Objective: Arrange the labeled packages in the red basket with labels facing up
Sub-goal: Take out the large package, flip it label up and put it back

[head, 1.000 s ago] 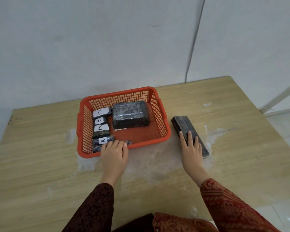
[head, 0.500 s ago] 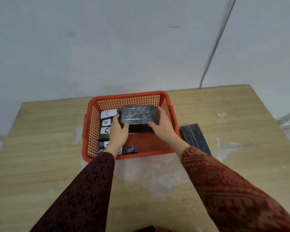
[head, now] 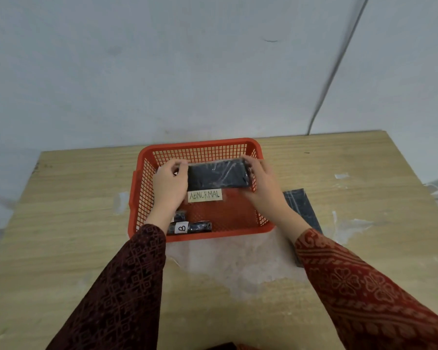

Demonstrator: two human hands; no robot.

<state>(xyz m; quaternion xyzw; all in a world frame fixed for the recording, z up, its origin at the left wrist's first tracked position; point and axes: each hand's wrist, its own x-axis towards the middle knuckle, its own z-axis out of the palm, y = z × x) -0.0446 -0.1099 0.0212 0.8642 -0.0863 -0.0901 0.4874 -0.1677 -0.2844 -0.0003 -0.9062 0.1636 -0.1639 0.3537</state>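
The red basket (head: 200, 147) stands on the wooden table (head: 61, 223). Inside it, a large black wrapped package (head: 216, 174) is tipped up on its edge near the far wall. My left hand (head: 168, 188) grips its left end and my right hand (head: 262, 183) grips its right end. A paper label reading "ABNORMAL" (head: 204, 195) lies on the basket floor below the package. A small black package with a "B" label (head: 189, 227) lies face up at the near wall. Other small packages on the left are hidden behind my left hand.
A long flat black package (head: 301, 208) lies on the table just right of the basket, partly under my right forearm. A grey wall rises behind the table, with a cable (head: 339, 64) running down it. White smears mark the tabletop in front of the basket.
Both hands went from the table into the basket and took the large package by its ends. It has been tilted up from lying flat, which uncovered the ABNORMAL label beneath.
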